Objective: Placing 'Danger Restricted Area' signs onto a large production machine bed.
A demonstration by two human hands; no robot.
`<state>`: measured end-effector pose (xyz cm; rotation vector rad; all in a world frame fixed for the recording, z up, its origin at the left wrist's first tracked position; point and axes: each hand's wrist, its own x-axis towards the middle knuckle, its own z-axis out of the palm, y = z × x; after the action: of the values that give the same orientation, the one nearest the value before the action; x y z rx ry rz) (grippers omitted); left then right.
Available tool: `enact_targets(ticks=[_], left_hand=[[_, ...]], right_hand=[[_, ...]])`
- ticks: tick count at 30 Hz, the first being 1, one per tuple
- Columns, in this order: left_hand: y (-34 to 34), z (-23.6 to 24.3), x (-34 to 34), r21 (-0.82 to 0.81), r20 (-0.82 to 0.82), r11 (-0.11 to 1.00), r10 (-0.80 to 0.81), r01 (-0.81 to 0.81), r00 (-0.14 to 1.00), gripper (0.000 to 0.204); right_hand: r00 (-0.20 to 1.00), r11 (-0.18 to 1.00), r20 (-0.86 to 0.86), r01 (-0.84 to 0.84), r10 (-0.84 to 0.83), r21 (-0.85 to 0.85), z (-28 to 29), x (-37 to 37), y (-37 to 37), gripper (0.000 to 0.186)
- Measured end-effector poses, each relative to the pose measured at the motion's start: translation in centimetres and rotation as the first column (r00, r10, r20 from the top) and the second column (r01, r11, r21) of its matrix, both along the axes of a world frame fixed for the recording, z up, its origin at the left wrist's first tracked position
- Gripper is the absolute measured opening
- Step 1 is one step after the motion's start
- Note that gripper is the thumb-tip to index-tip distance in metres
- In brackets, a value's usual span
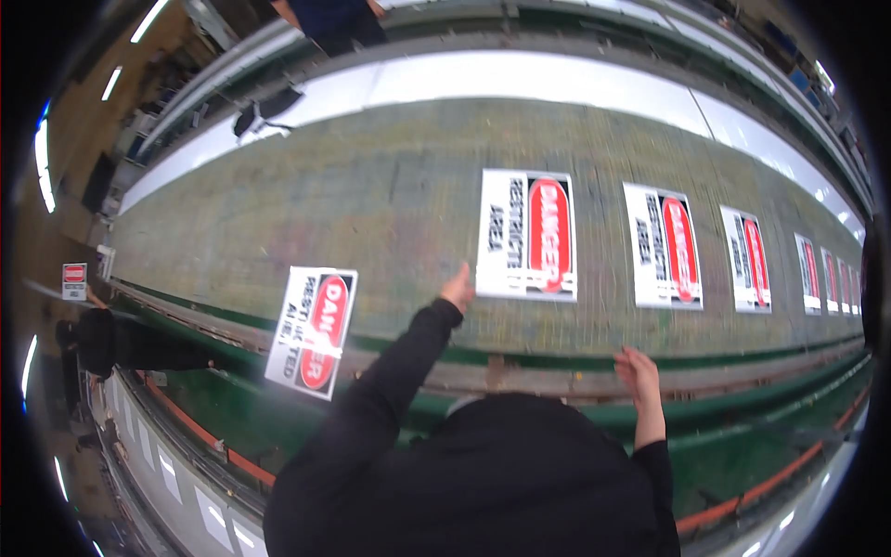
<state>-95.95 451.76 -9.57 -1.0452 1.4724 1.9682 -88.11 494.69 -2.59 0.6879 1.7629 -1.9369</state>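
My left hand point(457, 286), in a black sleeve, has its fingers extended just beside the left edge of a white sign with a red oval point(549, 234); I cannot tell if it touches it. My right hand point(639, 376) hangs over the near edge, fingers loosely bent and apart, holding nothing visible. Left of my left arm, another such sign point(322, 334) sits tilted at the near edge, with nothing visibly holding it. To the right, several matching signs point(682, 246) lie in a row along the long, stained greenish table point(390, 204).
Beyond the table run a white strip and rails point(603, 70). A dark object point(264, 116) lies on the strip. A person point(334, 19) stands across. At left are another dark-clothed figure point(93, 339) and a small sign point(74, 280). An orange-edged rail point(742, 478) runs below me.
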Motion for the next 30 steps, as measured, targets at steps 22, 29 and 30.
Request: enact_targets(ticks=[22, 29, 30], left_hand=[[7.2, 1.5, -2.1, -0.812, 0.164, 0.557, -0.065, 0.172, 0.984, 0.064], [8.8, 0.9, -0.5, -0.895, 0.208, 0.393, -0.05, 0.211, 0.977, 0.065], [8.9, 0.7, -0.6, -0.896, 0.21, 0.389, -0.05, 0.212, 0.977, 0.065]], right_hand=[[0.949, 0.944, -0.002, -0.315, 0.316, -0.098, -1.6, -12.2, -2.1, 0.029], [0.964, 0.957, 0.015, -0.262, 0.265, -0.124, -4.0, -11.5, 0.2, 0.03], [0.966, 0.957, 0.019, -0.254, 0.259, -0.139, -4.2, -11.7, 0.2, 0.03]])
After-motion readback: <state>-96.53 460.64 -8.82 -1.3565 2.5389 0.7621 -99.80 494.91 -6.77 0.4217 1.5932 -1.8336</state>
